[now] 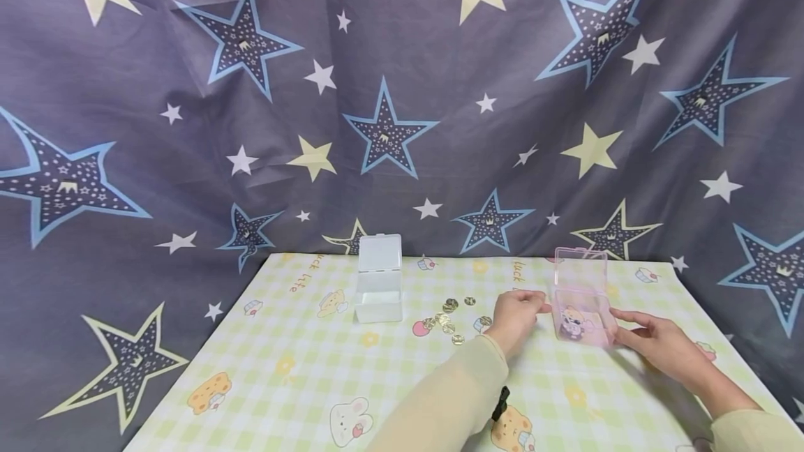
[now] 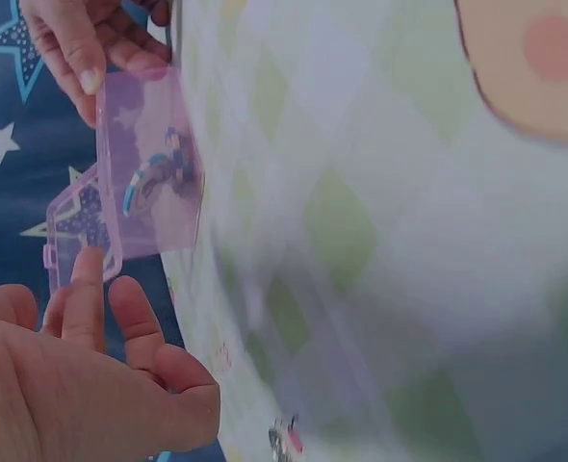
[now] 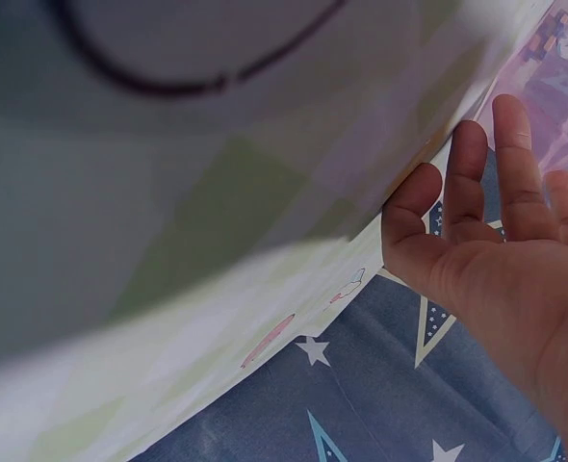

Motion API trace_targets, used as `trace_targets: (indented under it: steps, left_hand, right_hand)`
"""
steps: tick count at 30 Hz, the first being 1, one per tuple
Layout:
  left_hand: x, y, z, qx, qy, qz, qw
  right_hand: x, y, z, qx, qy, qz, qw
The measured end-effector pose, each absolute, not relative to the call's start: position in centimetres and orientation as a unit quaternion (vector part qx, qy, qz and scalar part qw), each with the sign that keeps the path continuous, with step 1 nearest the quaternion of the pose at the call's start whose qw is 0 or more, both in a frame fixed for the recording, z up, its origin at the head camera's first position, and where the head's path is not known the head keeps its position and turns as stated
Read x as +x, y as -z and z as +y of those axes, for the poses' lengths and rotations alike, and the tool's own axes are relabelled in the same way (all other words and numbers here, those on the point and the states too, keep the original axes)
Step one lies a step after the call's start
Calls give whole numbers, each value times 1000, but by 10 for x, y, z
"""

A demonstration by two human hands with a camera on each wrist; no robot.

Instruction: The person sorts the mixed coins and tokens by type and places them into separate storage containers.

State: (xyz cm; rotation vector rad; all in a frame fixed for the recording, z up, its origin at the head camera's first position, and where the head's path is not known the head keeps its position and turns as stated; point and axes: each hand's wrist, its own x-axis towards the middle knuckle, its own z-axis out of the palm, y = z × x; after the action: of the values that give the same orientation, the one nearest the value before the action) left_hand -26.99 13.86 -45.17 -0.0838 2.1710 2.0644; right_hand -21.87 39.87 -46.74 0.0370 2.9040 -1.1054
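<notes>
A clear pink box (image 1: 583, 335) stands on the right side of the table with its lid (image 1: 581, 272) raised at the back. Small round tokens (image 1: 571, 326) lie inside it; a blue-and-white edge shows on them through the wall in the left wrist view. My left hand (image 1: 518, 316) is just left of the box, fingers loosely bent and holding nothing. At the opposite side, my right hand (image 1: 659, 344) touches the right wall with its fingers extended and spread. Several gold coins (image 1: 442, 318) lie scattered on the tablecloth left of my left hand.
An opaque white box (image 1: 380, 311) with its lid up stands left of the coins. The table wears a green-and-white checked cloth (image 1: 301, 368) printed with cartoon animals. A dark star-patterned curtain (image 1: 414, 40) hangs behind it.
</notes>
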Motion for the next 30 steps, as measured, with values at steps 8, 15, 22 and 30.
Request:
trace_targets:
  steps: [8,15,22,30]
  left_hand:
    - [-289,433,97,12,-613,790,23]
    - [-309,403,9,84,-481,872,-40]
    - [-312,395,-119,116,-341,923,-134]
    - [-300,422,-221,100,-294,943,-121]
  right_hand:
    - [-220,467,396,19,345,938,28]
    - [-218,471,390,0,353,935,7]
    - [-216,472,386,-5,358,934,1]
    - [-216,471,395,-4,337,941,-8]
